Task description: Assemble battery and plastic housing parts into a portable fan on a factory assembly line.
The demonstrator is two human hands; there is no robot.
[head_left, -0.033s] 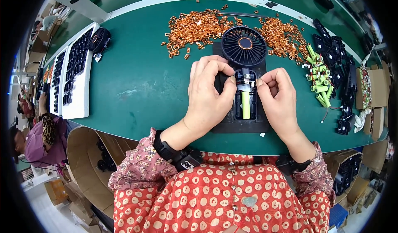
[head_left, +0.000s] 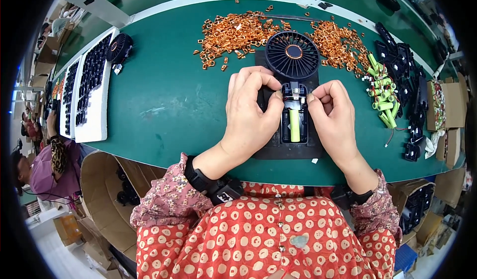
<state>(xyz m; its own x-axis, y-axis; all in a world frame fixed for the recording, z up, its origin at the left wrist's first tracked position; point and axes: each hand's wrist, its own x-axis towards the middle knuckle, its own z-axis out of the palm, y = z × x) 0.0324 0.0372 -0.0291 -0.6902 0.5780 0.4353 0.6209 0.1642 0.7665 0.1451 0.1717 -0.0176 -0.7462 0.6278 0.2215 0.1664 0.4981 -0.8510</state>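
Observation:
A black handheld fan (head_left: 293,63) lies face up on a dark mat (head_left: 285,152), its round grille away from me. Its handle is uncovered, showing a green cylindrical battery (head_left: 294,126) and a small circuit board (head_left: 295,92) near the neck. My left hand (head_left: 251,111) is closed, thumb and forefinger pinching the left edge of the handle beside the board. On the opposite edge my right hand (head_left: 334,114) is closed too, its thumb and curled forefinger at the handle's right side. The fingertips hide whatever small part they may press.
Heaps of copper-coloured clips (head_left: 233,35) lie beyond the fan. Green batteries with wires (head_left: 382,92) and black plastic housings (head_left: 415,100) are at right. White foam trays (head_left: 92,97) of black parts and another fan head (head_left: 119,48) stand at left. A co-worker (head_left: 52,167) is at far left.

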